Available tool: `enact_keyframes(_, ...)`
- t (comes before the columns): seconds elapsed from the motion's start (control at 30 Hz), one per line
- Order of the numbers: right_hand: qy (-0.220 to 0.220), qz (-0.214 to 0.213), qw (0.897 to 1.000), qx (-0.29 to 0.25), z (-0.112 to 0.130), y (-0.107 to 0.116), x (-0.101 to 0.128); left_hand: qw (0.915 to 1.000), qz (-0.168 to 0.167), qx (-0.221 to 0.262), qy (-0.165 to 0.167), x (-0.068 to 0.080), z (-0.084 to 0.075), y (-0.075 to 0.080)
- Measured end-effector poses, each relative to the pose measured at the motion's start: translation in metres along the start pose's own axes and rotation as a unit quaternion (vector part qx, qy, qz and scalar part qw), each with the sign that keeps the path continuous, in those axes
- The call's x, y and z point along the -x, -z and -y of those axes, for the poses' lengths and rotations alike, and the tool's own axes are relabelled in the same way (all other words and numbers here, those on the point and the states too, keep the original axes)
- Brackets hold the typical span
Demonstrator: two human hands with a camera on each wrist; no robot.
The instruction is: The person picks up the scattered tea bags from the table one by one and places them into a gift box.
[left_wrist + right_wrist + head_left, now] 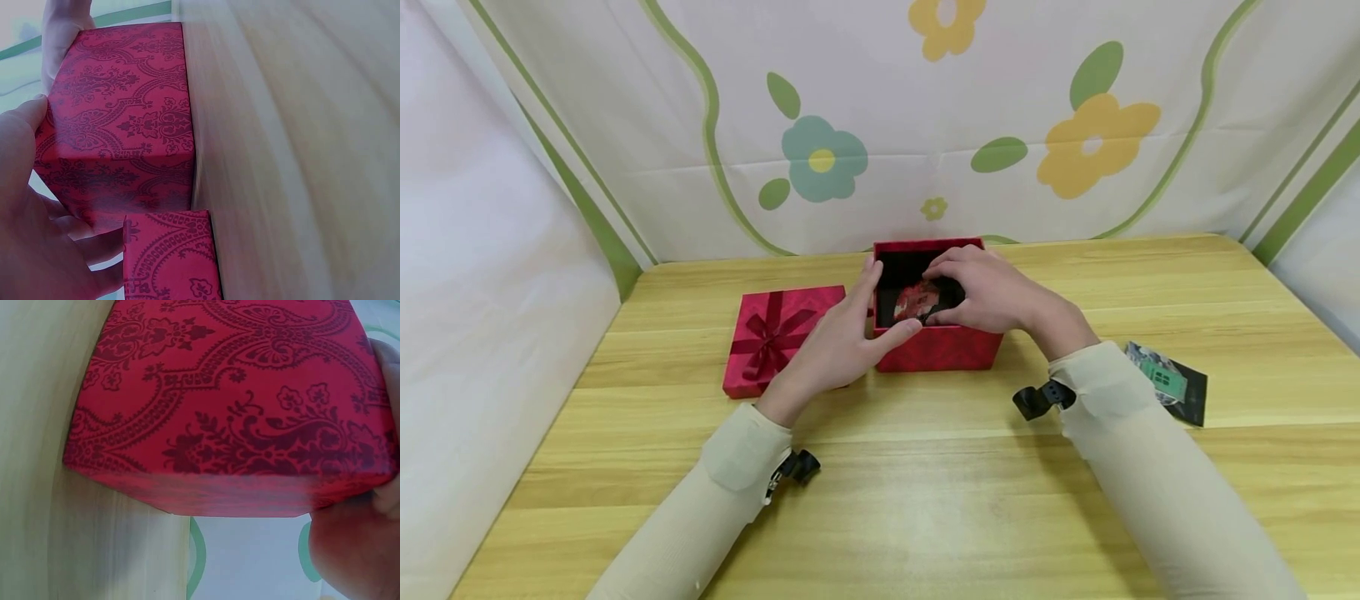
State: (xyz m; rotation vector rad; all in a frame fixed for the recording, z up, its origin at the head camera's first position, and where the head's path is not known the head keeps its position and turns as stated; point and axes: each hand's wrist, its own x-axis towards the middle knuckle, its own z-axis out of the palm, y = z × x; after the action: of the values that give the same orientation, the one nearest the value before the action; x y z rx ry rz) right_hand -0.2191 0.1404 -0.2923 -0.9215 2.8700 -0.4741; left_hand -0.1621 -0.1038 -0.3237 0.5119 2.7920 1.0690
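An open red patterned box (936,348) with a black lining stands at the middle of the wooden table (925,500). My left hand (883,300) rests against its left wall with fingers straight and its thumb on the front rim. My right hand (932,293) reaches into the box from above, its fingers and thumb curled round a red-and-white item (916,298) that is partly hidden. The left wrist view shows the box's outer wall (125,112) with my left palm (31,219) beside it. In the right wrist view the box (231,406) fills the frame, and the right hand (356,550) shows at its edge.
The box's red lid (775,333), with a ribbon bow, lies flat just left of the box, and its edge (172,256) shows in the left wrist view. A dark card with a green packet (1172,383) lies at the right. A flowered cloth wall (880,125) stands behind.
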Motion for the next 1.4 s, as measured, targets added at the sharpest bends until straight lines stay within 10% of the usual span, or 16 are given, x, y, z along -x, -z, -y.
enact_keyframes(0.5, -0.003, -0.1, 0.989, -0.109, -0.014, 0.003, 0.024, 0.9999, -0.002, 0.002, 0.013, 0.003, 0.001, 0.001)
enact_keyframes(1.4, -0.101, -0.128, 0.981, -0.108, -0.1, 0.019, 0.165, 0.9999, -0.005, 0.002, 0.012, 0.002, 0.0, 0.001)
